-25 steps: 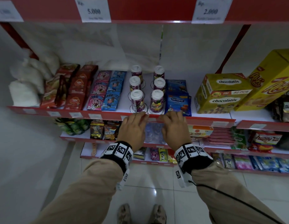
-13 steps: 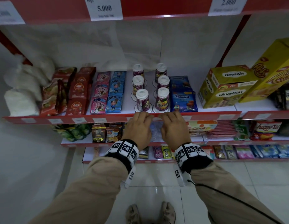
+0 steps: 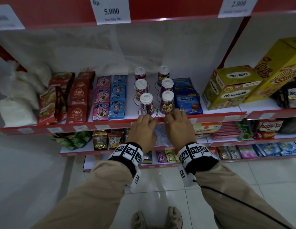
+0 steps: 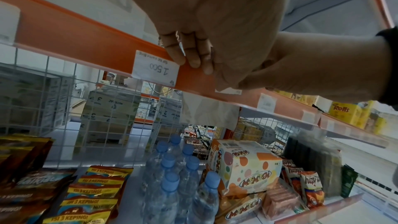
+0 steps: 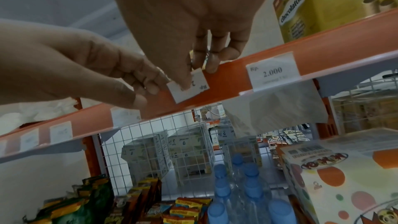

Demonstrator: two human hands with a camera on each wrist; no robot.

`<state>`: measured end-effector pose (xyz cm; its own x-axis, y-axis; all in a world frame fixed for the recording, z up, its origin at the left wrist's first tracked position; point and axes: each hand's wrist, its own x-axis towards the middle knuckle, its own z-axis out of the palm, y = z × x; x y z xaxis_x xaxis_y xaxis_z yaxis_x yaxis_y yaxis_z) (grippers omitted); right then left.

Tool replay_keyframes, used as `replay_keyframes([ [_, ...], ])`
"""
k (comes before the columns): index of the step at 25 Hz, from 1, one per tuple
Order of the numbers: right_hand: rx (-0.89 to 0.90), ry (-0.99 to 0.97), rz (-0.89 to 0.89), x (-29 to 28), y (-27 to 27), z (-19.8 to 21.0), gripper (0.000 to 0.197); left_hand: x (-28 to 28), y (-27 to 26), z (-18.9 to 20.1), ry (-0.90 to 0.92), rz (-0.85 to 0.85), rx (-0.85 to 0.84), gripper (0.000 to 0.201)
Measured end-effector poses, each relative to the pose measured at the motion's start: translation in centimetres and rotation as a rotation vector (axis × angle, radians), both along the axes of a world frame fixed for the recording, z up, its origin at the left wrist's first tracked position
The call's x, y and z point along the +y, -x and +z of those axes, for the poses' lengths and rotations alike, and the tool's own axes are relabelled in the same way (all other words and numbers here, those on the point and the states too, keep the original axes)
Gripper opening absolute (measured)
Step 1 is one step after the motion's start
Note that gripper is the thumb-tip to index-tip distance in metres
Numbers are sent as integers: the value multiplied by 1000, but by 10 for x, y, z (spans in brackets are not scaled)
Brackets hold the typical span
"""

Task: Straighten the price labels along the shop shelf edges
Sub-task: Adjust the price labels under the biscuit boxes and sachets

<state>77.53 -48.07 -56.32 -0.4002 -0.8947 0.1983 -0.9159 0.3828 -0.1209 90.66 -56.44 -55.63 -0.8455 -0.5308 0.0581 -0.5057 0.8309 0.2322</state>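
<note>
A small white price label [image 5: 189,86] sits tilted and upside down on the red shelf edge [image 3: 110,125], below the purple cups [image 3: 167,103]. My right hand [image 5: 198,76] pinches it, thumb on its face and fingers over the top of the rail. From the left, my left hand [image 5: 146,91] holds its left corner. In the head view the left hand [image 3: 148,119] and right hand [image 3: 173,117] sit side by side and hide the label. A label reading 1.500 [image 4: 155,68] hangs upside down just left of my left fingers [image 4: 189,57]. A straight 2.000 label [image 5: 273,71] is to the right.
Several more small labels [image 3: 80,128] line the same edge to the left. Sachets [image 3: 101,96], tea packs [image 3: 188,100] and yellow Chocolatos boxes [image 3: 233,86] stand on this shelf. Water bottles [image 4: 172,176] and snack packs fill the shelf below. Larger labels [image 3: 111,11] hang on the edge above.
Both hands have stayed at the same spot on the shelf edge. Their fingers have curled in and the hands have drawn slightly closer together.
</note>
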Motion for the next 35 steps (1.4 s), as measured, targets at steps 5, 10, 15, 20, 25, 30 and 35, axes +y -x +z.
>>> replay_keyframes([
  [5,-455,311,-15,2,12,8,16,-3,1,0,-85,49,100,37],
  [10,-1092,527,-196,4,5,10,27,-2,1,-5,-140,84,167,33],
  [15,-1231,526,-227,5,-7,1,26,-2,5,-6,-249,140,318,28],
  [20,-1159,469,-179,5,-11,0,20,-1,6,-9,-236,151,331,17],
  [25,-585,246,41,12,2,7,14,-2,4,-4,-182,123,248,16],
  [30,-458,332,19,5,16,9,15,-1,-3,-1,-32,94,92,18],
  [35,-391,348,45,-11,8,8,13,-7,-8,0,-52,126,93,28],
])
